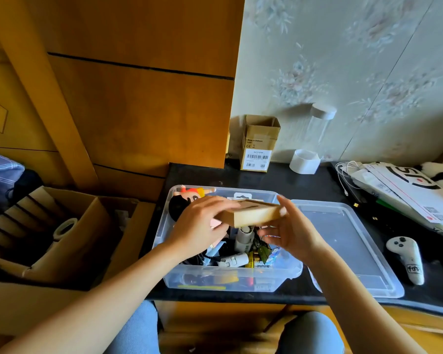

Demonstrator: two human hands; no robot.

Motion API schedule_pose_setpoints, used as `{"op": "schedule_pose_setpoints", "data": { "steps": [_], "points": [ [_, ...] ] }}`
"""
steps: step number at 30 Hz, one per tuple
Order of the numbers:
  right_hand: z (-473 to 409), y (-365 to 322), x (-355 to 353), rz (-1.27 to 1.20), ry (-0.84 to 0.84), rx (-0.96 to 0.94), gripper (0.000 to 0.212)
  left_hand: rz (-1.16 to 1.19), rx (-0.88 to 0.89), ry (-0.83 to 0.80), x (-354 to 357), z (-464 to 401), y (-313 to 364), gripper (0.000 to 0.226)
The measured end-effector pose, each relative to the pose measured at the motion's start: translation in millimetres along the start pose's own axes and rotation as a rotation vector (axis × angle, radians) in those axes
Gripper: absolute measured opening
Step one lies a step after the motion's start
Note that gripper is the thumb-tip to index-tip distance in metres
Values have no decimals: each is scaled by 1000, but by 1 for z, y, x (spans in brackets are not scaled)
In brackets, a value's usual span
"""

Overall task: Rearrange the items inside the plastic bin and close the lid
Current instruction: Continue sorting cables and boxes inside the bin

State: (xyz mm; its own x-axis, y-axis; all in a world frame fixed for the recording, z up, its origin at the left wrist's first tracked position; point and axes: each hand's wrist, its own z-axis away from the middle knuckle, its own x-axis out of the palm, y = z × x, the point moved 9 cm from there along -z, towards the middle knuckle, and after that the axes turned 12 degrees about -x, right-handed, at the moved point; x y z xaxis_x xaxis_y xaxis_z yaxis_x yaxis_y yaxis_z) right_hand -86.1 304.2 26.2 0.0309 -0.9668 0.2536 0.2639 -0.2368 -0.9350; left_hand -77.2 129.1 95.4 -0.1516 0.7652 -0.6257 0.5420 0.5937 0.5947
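Note:
A clear plastic bin [230,283] stands on the dark table, filled with several small items: a doll [183,200] at its far left, white cylinders, cables, batteries. Its clear lid [348,241] lies flat on the table just right of it. Over the bin I hold a flat brown cardboard box [253,214] with both hands. My left hand [201,223] grips its left end from above. My right hand [289,231] holds its right end, fingers up along the edge.
A white game controller [407,256] lies right of the lid. An open small carton [260,144] and a white-capped clear jar [315,139] stand at the wall. Papers and cables [399,187] pile at the far right. A large cardboard box [62,233] sits to the left.

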Motion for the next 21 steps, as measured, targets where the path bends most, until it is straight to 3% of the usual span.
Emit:
{"op": "schedule_pose_setpoints", "data": {
  "steps": [2,5,7,10,15,21],
  "points": [
    [2,-11,-2,233,-107,-76,64,213,-207,27,-3,-2,-13,26],
    [5,-22,3,589,-256,-213,48,490,-460,-18,8,-1,-33,15],
    [3,-24,9,684,-315,-312,41,647,-554,-57,18,3,-40,14],
    [3,-34,8,628,-253,-452,33,824,-648,-154,34,8,-44,19],
    [14,-42,6,766,-249,-601,19,661,-724,-290,44,16,-58,22],
    [12,-35,3,851,-326,-510,17,442,-615,-517,55,22,-48,28]
  ]
}}
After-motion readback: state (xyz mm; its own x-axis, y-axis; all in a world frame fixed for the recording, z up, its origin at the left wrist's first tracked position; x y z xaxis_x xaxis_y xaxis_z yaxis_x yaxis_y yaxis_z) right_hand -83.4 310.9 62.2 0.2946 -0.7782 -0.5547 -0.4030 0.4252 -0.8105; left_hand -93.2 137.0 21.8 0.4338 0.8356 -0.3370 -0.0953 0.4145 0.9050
